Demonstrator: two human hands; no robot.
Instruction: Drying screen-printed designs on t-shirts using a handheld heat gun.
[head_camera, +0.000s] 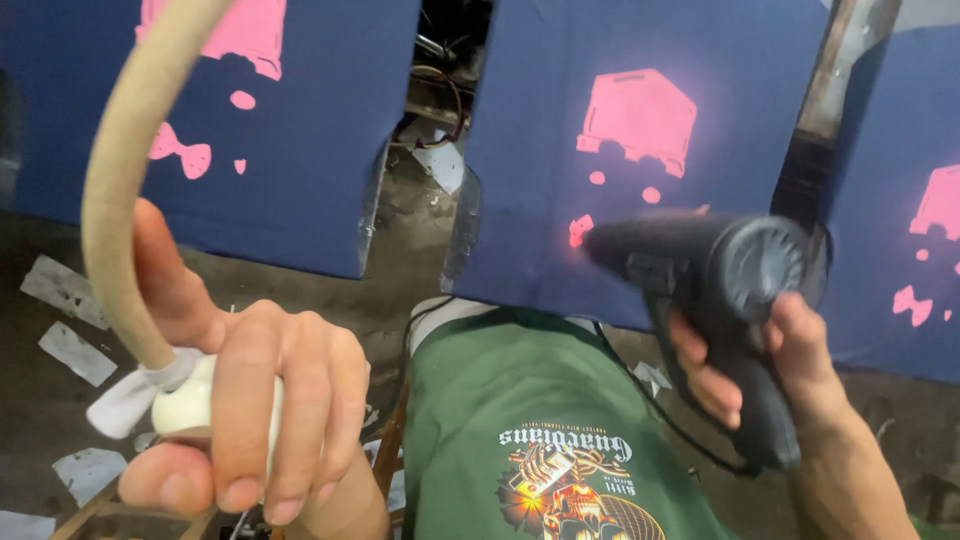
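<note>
Aiming black heat gun at pink print

Matt black plastic heat gun, navy cloth with flat pink print, rough tan hose.

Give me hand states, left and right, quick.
Left hand: closed around a cream-coloured handle with a tan hose.
Right hand: closed on a black heat gun.

Left hand: we curl our fingers into a closed grip, thumb raised | Right hand: we wrap it shut, wrist angled upward from lower right.
</note>
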